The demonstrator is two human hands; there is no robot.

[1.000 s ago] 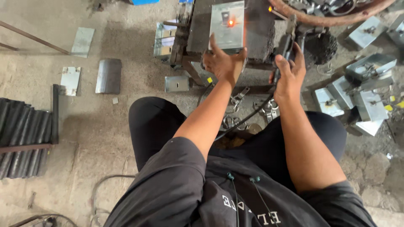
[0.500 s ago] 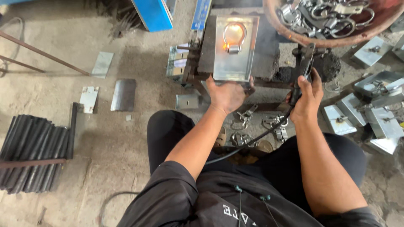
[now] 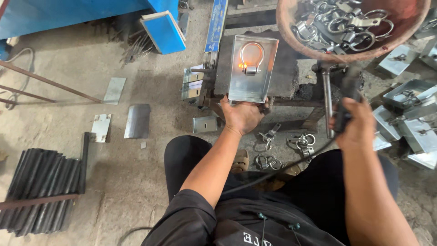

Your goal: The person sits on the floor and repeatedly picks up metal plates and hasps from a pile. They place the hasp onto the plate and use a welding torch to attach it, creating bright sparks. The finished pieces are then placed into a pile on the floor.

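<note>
I see the left hand [image 3: 243,115] closed on the near edge of a shiny metal tray [image 3: 253,68], which lies on a dark block [image 3: 291,73]. A ring [image 3: 251,57] sits in the tray, glowing orange at its base. The right hand [image 3: 357,123] is wrapped around a black handle [image 3: 342,114] with a cable [image 3: 282,168] trailing from it, just beside an upright rod [image 3: 327,102]. Above, a rusty bowl [image 3: 291,38] holds more rings, its top cut off. A long blue package [image 3: 215,25] lies past the tray; its print is too small to read. Loose rings [image 3: 300,142] lie on the floor [image 3: 68,118] between the knees. Dark bars [image 3: 38,189] are stacked far left.
</note>
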